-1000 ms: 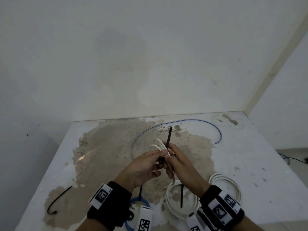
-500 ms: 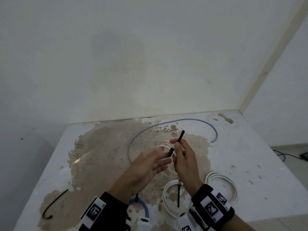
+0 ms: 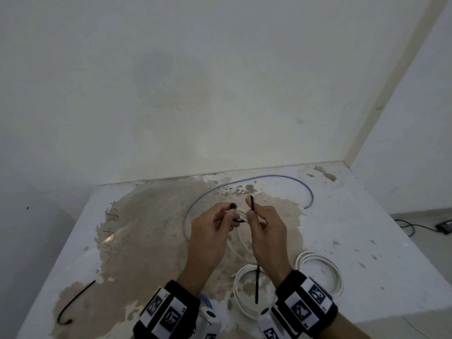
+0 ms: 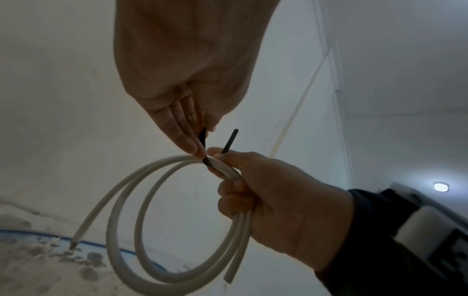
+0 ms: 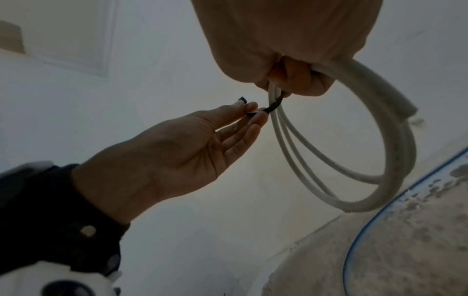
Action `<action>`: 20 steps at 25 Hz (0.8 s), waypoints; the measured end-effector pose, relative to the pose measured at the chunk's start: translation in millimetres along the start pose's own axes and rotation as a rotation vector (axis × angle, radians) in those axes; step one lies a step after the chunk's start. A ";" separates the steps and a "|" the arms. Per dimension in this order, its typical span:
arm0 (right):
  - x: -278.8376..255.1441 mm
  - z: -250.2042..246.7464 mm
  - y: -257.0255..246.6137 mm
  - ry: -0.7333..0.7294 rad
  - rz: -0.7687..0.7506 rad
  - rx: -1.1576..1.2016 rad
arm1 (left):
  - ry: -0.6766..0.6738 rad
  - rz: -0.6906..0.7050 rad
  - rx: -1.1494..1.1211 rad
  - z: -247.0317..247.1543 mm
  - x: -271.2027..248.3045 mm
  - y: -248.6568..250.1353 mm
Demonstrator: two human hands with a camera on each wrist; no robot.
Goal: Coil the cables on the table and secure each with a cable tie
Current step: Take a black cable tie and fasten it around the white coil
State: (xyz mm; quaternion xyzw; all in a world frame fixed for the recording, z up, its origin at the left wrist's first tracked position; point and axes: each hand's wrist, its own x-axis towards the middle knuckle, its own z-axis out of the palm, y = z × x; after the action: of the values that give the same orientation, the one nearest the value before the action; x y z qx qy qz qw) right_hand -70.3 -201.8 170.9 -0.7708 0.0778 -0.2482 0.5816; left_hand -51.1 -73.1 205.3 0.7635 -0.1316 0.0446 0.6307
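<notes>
Above the table's middle, my right hand [image 3: 252, 212] grips a coiled white cable [image 4: 121, 200], its fingers curled round the bundled strands [image 5: 390, 160]. A black cable tie [image 4: 207, 160] bends round the bundle at that grip. One end of the tie [image 3: 252, 201] sticks up past my right thumb. My left hand [image 3: 231, 214] pinches the tie's other end [image 5: 253, 112] between thumb and fingertips, just left of the bundle. In the head view the hands hide most of the coil [image 3: 238, 243].
Two white coils lie near the front edge, one [image 3: 247, 289] crossed by a black tie [image 3: 256, 285], another [image 3: 320, 272] to its right. A loose blue cable [image 3: 244, 182] arcs across the back. A black tie [image 3: 73, 304] lies front left. A blue coil [image 3: 203, 298] shows by my left wrist.
My hands, pressed together at the tie a second ago, have drawn slightly apart. My left hand now pinches one tie end out to the left, and the upright tail looks shorter.
</notes>
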 end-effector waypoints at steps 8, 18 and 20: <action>1.0 -11.1 -2.4 -0.022 -0.150 -0.111 | -0.014 0.044 -0.032 7.8 -1.3 11.9; 1.8 -12.3 -4.7 -0.036 -0.130 -0.106 | -0.014 0.051 -0.041 8.2 -5.7 13.1; -1.0 -12.3 -5.0 -0.045 -0.128 -0.104 | -0.034 0.070 -0.003 6.0 -6.4 13.8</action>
State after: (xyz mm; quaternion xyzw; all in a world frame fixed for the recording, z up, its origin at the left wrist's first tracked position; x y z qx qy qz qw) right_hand -77.8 -210.5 177.8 -0.8087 0.0281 -0.2634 0.5252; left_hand -61.4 -80.3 215.7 0.7581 -0.1689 0.0533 0.6277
